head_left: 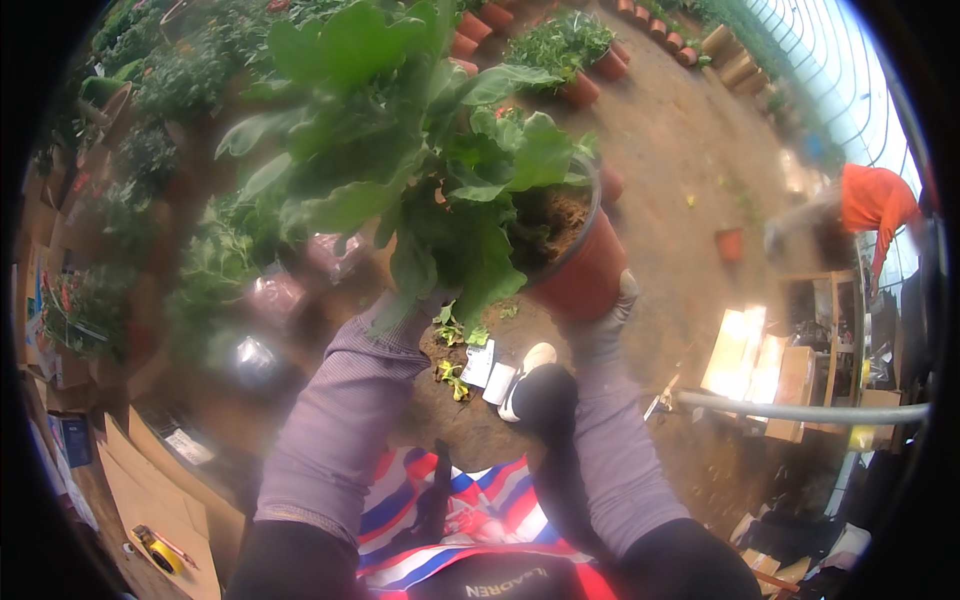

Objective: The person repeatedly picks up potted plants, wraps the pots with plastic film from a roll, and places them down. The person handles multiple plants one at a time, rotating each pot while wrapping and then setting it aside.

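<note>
A large leafy green plant in a reddish-brown plastic pot is held up in front of me, tilted so that the soil shows at its right. Its broad leaves spread over the upper middle of the view. My right hand, in a pale glove, grips the pot low on its right side. At the plant's lower left, my left hand reaches in behind the leaves. Those leaves hide its fingers, so its hold cannot be made out. Grey-purple sleeves cover both forearms.
Loose yellow-green leaves and white paper lie by my shoe. Potted plants stand ahead; wrapped pots sit left. A metal pipe, cardboard boxes and a person in orange are at right.
</note>
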Tool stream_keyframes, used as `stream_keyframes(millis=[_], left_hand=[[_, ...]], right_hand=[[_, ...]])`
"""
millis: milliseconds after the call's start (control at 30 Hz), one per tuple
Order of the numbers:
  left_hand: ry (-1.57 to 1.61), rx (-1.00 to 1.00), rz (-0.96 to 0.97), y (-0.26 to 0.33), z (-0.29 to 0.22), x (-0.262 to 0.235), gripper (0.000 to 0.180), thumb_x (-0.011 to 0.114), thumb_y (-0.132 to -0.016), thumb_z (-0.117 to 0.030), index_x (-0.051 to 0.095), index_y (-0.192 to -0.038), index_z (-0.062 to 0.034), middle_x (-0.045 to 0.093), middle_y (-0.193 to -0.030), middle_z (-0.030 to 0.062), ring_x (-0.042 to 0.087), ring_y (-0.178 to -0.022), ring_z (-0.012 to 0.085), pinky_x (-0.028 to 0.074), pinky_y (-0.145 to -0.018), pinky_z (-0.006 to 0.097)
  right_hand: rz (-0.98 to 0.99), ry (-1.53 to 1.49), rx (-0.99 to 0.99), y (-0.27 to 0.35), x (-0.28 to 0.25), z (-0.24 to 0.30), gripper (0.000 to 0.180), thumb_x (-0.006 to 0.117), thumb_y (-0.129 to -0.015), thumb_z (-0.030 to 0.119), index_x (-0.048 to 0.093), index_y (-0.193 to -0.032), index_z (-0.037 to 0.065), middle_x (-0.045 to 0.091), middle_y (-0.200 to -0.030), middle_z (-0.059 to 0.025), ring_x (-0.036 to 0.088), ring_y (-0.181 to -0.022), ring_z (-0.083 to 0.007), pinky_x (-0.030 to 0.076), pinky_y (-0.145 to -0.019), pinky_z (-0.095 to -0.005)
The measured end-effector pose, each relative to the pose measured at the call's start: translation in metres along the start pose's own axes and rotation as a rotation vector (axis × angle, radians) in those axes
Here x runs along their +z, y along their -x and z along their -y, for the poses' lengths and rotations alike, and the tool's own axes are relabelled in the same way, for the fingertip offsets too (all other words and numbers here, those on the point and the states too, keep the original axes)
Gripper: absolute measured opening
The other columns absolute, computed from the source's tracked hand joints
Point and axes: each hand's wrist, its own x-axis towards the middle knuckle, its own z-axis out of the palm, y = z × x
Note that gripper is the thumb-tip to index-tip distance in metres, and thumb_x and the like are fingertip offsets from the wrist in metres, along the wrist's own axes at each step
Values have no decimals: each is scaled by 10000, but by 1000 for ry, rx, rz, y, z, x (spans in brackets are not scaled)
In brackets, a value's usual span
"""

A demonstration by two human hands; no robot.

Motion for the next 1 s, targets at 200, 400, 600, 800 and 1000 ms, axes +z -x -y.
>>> stream_keyframes(millis=[200,400,600,800,1000], left_hand=[[-37,-67,132,-15,-2,-7,476,841,-820,-127,674,-1251,-15,705,-1196,103,684,-1021,219,567,-870,375],[-202,27,169,-13,2,12,494,846,-812,-122,670,-1262,-17,699,-1218,99,678,-1043,217,565,-890,377],[-244,18,166,-15,-12,6,513,851,-805,-117,666,-1273,-20,693,-1239,94,672,-1065,215,562,-910,379],[-461,223,259,-12,-11,19,488,812,-826,-44,660,-1288,-14,686,-1251,80,657,-1056,183,549,-943,313],[-273,45,160,-21,5,21,430,808,-832,-46,682,-1241,-12,681,-1250,95,654,-1047,173,548,-925,303]], right_hand=[[42,76,22,2,7,-2,932,601,-888,626,332,-1581,64,416,-1589,-165,418,-1446,-359,366,-1202,-508],[97,-115,45,-4,23,-2,818,547,-942,497,331,-1577,29,430,-1569,-169,440,-1432,-336,368,-1211,-487],[162,-46,99,-2,39,0,885,526,-912,570,247,-1632,139,319,-1654,-140,320,-1514,-350,289,-1245,-514],[210,-107,51,1,47,3,880,505,-915,560,215,-1642,159,326,-1648,-129,319,-1517,-330,276,-1252,-507],[149,106,28,-5,37,-1,907,503,-894,592,220,-1641,163,327,-1647,-131,339,-1504,-343,318,-1224,-540]])
